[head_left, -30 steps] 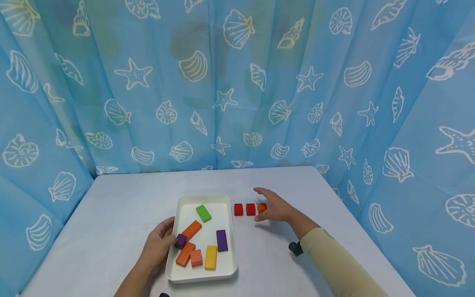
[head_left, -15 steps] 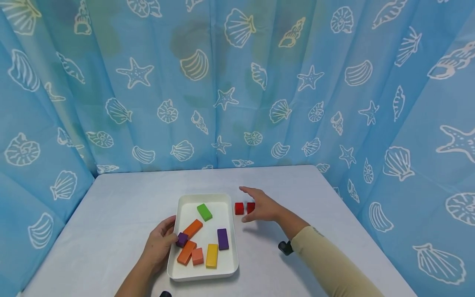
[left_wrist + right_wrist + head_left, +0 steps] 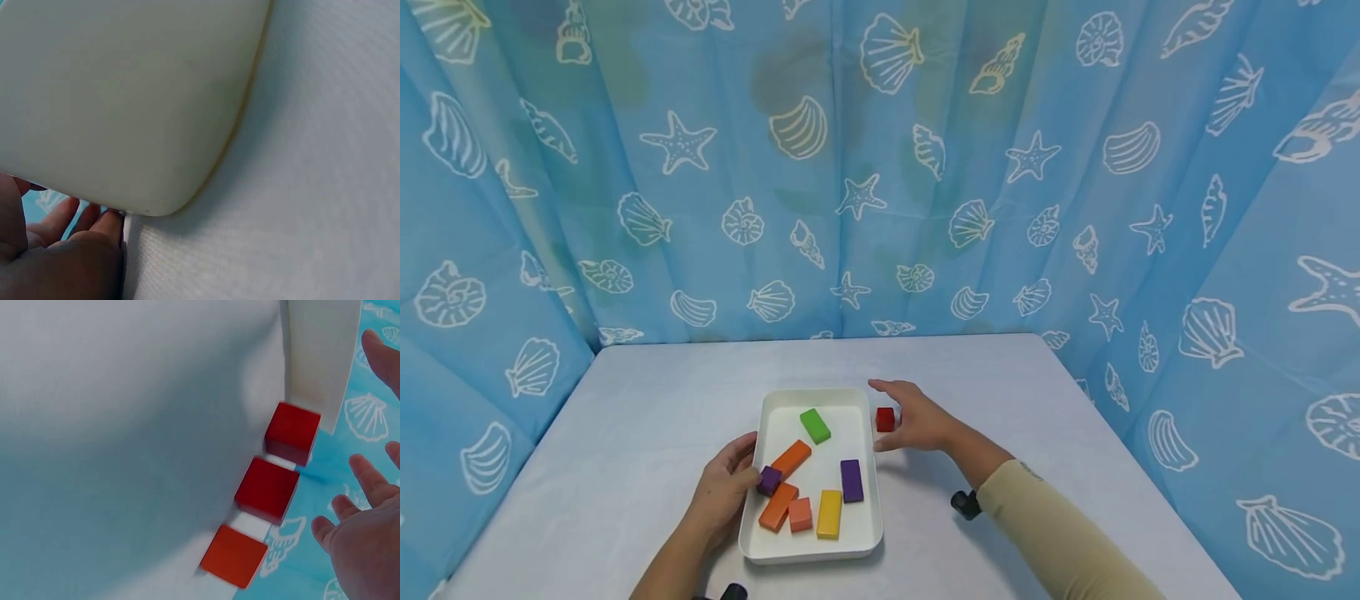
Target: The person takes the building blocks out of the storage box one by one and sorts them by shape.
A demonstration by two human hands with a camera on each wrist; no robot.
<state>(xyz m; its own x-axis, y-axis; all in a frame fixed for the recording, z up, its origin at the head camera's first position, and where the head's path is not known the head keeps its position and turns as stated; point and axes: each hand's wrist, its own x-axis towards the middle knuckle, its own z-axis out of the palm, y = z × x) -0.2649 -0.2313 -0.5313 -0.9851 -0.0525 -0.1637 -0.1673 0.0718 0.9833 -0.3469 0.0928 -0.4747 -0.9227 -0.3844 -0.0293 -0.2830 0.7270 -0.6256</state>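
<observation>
My left hand [image 3: 721, 487] grips the left side of a white tray [image 3: 811, 558], with the thumb over the rim and the fingers along the outer wall. The thumb tip lies right at a purple cube [image 3: 769, 481] inside the tray. Beyond the tray's right side, my right hand [image 3: 921, 421] hovers with thumb and fingers spread, holding nothing. One red cube [image 3: 886, 419] shows between its thumb and index finger. In the right wrist view, two red cubes [image 3: 292, 432] and an orange cube [image 3: 234, 556] stand in a row; the head view hides most of them behind the hand.
Lying in the tray are a green block [image 3: 816, 426], orange blocks [image 3: 778, 507], a salmon cube [image 3: 801, 514], a yellow block [image 3: 829, 514] and a purple block [image 3: 852, 481]. A blue shell-print curtain [image 3: 850, 208] surrounds the white-covered table [image 3: 662, 400].
My right hand has moved left along the row of cubes, from the orange one toward the red cube nearest the tray, fingers still spread. My left hand has kept its grip on the tray.
</observation>
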